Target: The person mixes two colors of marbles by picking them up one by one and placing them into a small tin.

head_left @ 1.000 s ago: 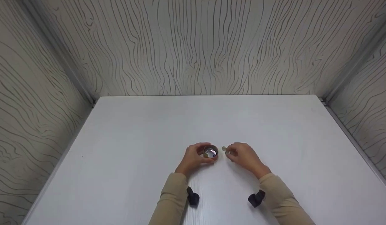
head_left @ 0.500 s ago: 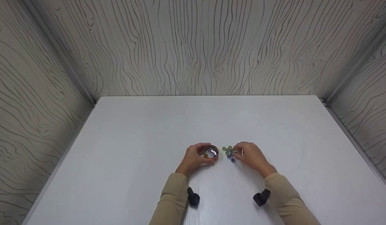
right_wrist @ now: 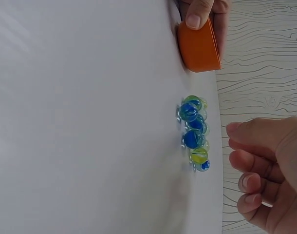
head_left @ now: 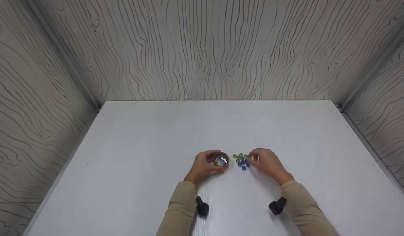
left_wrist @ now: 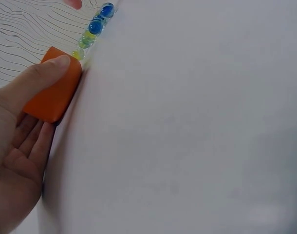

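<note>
My left hand (head_left: 199, 167) grips a small orange bowl (left_wrist: 58, 87), thumb on the near side and fingers around the far side. In the head view its shiny metal inside (head_left: 221, 159) faces up, with a yellow-green and a blue marble at the bottom. Just right of the bowl, several clear glass marbles (head_left: 240, 160) with blue and yellow-green swirls lie clustered on the table. My right hand (head_left: 266, 161) is at the right edge of this cluster, fingers loosely bent. In the right wrist view its thumb (right_wrist: 255, 130) and fingers show no marble between them.
The white table (head_left: 139, 141) carries the bowl and the marbles. Patterned wood-grain panels (head_left: 202, 49) stand behind it and at both sides. A black wrist camera (head_left: 277, 206) sits by the right sleeve, another (head_left: 202, 207) by the left.
My right hand has drawn back to the right, its fingers loosening, and the marbles it covered now show as a spread cluster. The left hand and bowl have stayed nearly still.
</note>
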Demonstrator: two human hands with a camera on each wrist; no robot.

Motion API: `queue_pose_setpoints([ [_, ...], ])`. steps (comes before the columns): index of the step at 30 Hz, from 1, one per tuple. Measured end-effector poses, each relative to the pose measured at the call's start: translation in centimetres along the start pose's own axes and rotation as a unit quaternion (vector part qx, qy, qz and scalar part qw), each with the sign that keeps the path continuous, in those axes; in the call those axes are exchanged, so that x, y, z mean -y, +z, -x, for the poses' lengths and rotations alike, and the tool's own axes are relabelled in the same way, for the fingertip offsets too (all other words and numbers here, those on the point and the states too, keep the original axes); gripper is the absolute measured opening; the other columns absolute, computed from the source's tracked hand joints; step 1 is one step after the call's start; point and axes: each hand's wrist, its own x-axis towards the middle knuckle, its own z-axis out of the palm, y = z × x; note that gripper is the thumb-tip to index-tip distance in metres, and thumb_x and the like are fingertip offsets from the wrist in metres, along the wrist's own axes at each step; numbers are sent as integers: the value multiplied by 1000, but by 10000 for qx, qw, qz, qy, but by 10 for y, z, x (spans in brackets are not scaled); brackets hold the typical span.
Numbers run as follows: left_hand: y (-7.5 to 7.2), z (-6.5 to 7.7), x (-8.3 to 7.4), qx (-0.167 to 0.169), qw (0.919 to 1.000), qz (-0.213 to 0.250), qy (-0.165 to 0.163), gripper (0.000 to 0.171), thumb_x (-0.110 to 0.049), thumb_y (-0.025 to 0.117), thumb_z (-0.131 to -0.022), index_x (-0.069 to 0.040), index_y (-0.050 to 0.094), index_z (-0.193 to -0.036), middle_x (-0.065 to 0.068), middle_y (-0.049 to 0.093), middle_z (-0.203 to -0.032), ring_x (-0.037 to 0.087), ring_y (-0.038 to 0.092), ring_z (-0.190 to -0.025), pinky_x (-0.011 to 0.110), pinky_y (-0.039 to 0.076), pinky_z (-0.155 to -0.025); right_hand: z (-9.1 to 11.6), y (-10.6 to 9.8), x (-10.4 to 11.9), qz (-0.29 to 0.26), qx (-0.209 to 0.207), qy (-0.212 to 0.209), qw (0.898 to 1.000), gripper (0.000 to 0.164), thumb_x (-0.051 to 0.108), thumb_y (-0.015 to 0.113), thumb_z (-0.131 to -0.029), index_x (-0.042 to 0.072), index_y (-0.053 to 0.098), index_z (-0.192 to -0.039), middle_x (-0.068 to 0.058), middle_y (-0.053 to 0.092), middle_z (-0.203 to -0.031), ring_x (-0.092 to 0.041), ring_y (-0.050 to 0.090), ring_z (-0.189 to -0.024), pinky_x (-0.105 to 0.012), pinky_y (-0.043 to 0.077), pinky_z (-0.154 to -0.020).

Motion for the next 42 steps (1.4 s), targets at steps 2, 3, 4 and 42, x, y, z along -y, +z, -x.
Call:
queue_pose_setpoints([
  [2,0,0,-1,8,10000,-61,-19,62,-1,83,-69,0,59,-127,20,64,-126,31,60,-123,32,51,-106,-1,0,-3,13,0,9,10000,12,8,70,-84,4,74,-95,-4,65,-75,-12,51,-70,-22,42,-60],
  [3,0,0,0,6,10000,-82,-24,62,-2,83,-69,0,59,-127,20,64,-127,31,60,-123,32,51,-106,-1,0,-5,17,5,18,10000,12,9,70,-84,4,74,-95,-4,65,-75,-11,51,-70,-22,41,-60],
  [4,0,0,-1,8,10000,-86,-16,62,-2,83,-69,0,59,-127,20,64,-127,31,60,-123,32,51,-106,-2,0,-6,22,-3,20,10000,13,10,70,-84,4,73,-95,-4,64,-75,-11,51,-69,-22,40,-60],
  [42,0,-1,-1,-53,9995,-278,-126,65,-3,85,-66,-1,60,-126,17,64,-127,29,61,-123,31,50,-106,-25,2,-18,123,365,388,9985,15,10,66,-88,1,72,-98,-11,67,-82,-19,57,-77,-38,50,-73],
])
